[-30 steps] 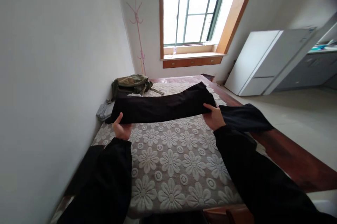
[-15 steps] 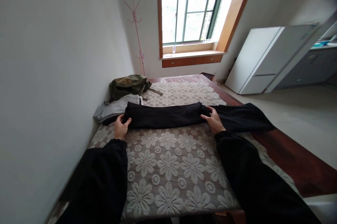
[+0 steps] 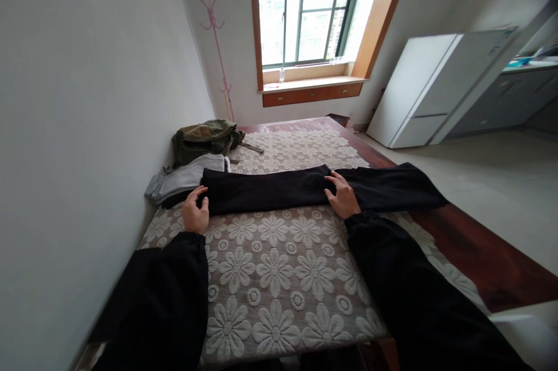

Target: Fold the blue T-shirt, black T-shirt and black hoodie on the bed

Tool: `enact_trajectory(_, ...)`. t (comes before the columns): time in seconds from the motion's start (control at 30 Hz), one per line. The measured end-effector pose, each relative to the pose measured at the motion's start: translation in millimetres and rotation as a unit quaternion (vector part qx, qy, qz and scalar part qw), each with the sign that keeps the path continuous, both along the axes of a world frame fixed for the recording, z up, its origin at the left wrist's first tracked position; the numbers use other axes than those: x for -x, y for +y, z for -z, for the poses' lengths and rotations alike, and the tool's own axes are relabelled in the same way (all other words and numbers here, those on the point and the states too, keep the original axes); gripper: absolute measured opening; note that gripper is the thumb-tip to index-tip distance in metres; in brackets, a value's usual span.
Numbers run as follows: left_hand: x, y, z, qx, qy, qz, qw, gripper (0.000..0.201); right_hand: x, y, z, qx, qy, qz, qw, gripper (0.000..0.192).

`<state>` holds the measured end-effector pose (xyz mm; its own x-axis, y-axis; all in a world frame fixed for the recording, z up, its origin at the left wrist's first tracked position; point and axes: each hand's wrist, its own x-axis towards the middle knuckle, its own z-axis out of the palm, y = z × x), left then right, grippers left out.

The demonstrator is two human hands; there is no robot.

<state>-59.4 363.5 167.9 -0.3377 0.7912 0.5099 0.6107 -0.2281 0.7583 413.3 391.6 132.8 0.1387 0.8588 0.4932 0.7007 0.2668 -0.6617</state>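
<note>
Black trousers (image 3: 279, 189): folded lengthwise into a long band, flat on the floral lace bed cover (image 3: 279, 278), long axis running left to right, square across the line of both forearms. Located directly ahead of the hands, at the fingertips.

Left hand (image 3: 195, 212): at the left end of the band, fingers curled over the near edge, thumb against the cloth; loose contact, not a closed pinch.

Right hand (image 3: 342, 195): palm down, fingers spread, pressing flat on the cloth right of the band's middle. Remaining length extends rightward past this hand, toward the wooden bed edge (image 3: 471, 254).

Left end nearer the left hand; overhanging right portion nearer the right hand.

Just beyond the left hand: grey folded garment (image 3: 181, 180). Farther beyond: olive jacket (image 3: 204, 137), against the wall.
</note>
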Motion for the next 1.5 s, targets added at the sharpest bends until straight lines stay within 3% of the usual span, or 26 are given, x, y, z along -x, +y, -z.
enact_trajectory(0.2, 2, 3, 0.4, 0.026, -0.051, -0.01, 0.998, 0.025, -4, 2, 1.9, 0.008, 0.029, 0.018, 0.999, 0.038)
enact_trajectory(0.3, 3, 4, 3.5, 0.056, 0.031, -0.021, 0.998, 0.026, 0, 2, 5.2, 0.037, -0.019, 0.013, 0.999, 0.034)
enact_trajectory(0.4, 3, 4, 6.5, 0.085, 0.121, -0.044, 0.988, 0.032, -1, 2, 5.3, 0.011, -0.057, 0.018, 0.998, 0.033)
enact_trajectory(0.53, 0, 3, 6.1, 0.079, 0.15, -0.031, 0.985, 0.037, -5, 1, 2.9, -0.007, -0.094, 0.061, 0.994, 0.037)
enact_trajectory(0.73, -8, -3, -2.9, 0.127, 0.122, -0.039, 0.984, 0.036, -3, -2, 6.9, 0.084, -0.209, 0.055, 0.973, 0.041)
enact_trajectory(1.1, -15, -5, -6.9, 0.153, 0.086, -0.018, 0.984, 0.042, -6, 5, 8.8, 0.068, -0.155, 0.016, 0.985, 0.038)
enact_trajectory(1.2, -11, -1, -4.5, 0.14, 0.05, 0.004, 0.989, 0.044, -7, 7, 4.9, 0.063, -0.108, 0.005, 0.992, 0.038)
enact_trajectory(1.33, -9, 0, -1.2, 0.07, 0.0, 0.032, 0.997, 0.041, -10, 5, -5.6, 0.043, 0.034, -0.031, 0.998, 0.035)
enact_trajectory(1.43, -6, 1, 0.5, 0.006, -0.064, 0.022, 0.998, 0.033, -9, 1, -11.3, 0.041, 0.182, -0.059, 0.981, 0.032)
enact_trajectory(1.5, -4, 3, 1.9, -0.017, -0.101, 0.009, 0.995, 0.032, -7, -1, -12.9, 0.049, 0.293, -0.066, 0.953, 0.031)
